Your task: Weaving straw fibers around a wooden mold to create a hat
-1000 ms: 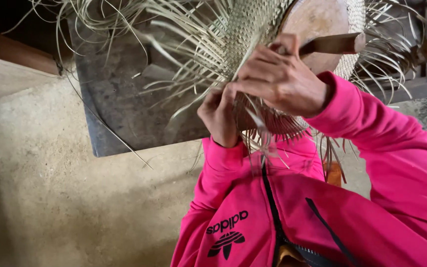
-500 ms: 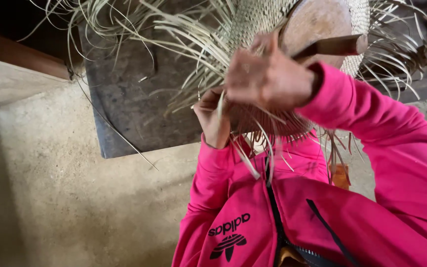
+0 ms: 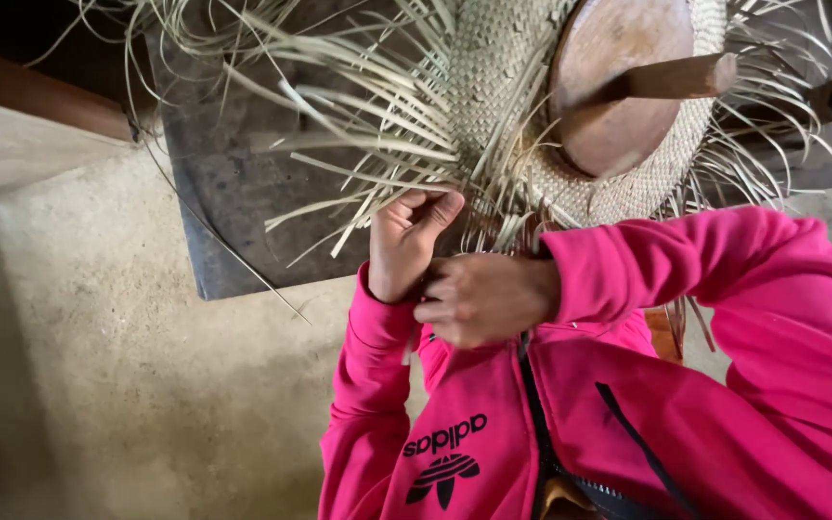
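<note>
A half-woven straw hat sits over a round brown wooden form, and a wooden peg sticks out of that form. Loose pale straw strands fan out from the woven edge. My left hand is raised at the lower edge of the weave, its fingers curled around a few strands. Just below it, my right hand is closed, its fingers against the left wrist. Whether a strand is in it is hidden. Both arms are in bright pink sleeves.
A dark flat slab lies behind the strands. Below it spreads a rough tan concrete floor. At the left edge there is a wooden ledge. My pink zip jacket fills the lower right.
My right hand has come down from the top of the hat, near the peg, to beside my left wrist. My left hand stays at the weave's edge.
</note>
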